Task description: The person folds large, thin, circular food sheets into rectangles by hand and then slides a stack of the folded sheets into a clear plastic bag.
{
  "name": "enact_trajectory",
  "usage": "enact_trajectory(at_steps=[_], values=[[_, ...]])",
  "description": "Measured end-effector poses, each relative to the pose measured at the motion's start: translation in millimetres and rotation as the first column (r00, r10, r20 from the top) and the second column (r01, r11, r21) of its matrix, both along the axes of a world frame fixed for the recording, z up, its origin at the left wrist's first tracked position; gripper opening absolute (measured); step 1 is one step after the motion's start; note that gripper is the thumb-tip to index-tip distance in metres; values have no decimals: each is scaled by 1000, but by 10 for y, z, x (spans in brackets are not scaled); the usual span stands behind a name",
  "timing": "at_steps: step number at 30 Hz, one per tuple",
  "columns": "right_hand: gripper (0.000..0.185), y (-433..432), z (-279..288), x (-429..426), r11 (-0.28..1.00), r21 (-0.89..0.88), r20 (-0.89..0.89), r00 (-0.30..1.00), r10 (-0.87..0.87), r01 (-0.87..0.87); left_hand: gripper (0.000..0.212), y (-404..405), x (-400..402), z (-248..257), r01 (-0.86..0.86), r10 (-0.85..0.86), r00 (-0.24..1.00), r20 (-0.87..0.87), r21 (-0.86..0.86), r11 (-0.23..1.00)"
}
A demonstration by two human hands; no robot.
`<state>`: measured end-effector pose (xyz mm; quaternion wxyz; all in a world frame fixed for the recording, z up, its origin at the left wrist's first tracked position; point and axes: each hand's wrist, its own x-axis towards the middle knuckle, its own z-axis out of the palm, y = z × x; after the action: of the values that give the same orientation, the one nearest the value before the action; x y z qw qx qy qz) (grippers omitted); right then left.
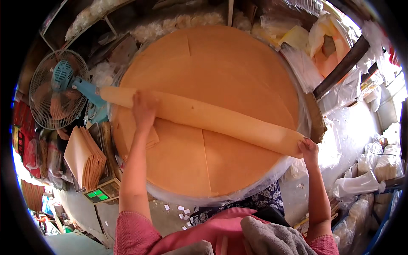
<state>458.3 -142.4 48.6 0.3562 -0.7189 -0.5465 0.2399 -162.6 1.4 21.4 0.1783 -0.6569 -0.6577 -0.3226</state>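
Observation:
In front of me lies a wide round stack of thin orange-tan sheets point(242, 70), with clear plastic around its rim. A long folded band of sheet point(216, 118) crosses it, slanting down from left to right. My right hand point(309, 150) pinches the right end of this band near the rim. Blurred, my left hand point(144, 106) rests over the band's left part; its grip cannot be made out. Just below that hand, a smaller folded piece of sheet point(153, 139) lies flat on the stack.
A blue fan point(62, 75) stands at the left. Below it, folded sheets point(84, 159) rest on a scale with a lit green display point(98, 194). A dark beam point(342, 68) slants at the right. Filled plastic bags point(389, 164) lie at far right; small white pieces point(181, 208) litter the floor.

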Motion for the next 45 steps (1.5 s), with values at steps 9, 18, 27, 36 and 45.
enact_trajectory(at_steps=[9,18,27,36,45], values=[[33,185,262,-537,988,129,722,691,-31,-90,79,186,473,-145,-262,137,964,-228,-720,643],[55,300,-211,-1443,725,-179,606,506,613,-665,79,461,22,-211,-235,-42,944,-328,-754,613],[46,896,102,-919,759,-177,567,565,599,-627,67,475,-571,-51,-401,302,916,-264,-632,663],[43,3510,-372,-1418,953,-82,463,835,297,-293,72,-502,1679,-87,414,-598,801,7,-727,547],[23,3211,-284,-1419,889,-2,-175,875,451,-459,70,-560,1697,-174,486,-610,793,17,-621,615]])
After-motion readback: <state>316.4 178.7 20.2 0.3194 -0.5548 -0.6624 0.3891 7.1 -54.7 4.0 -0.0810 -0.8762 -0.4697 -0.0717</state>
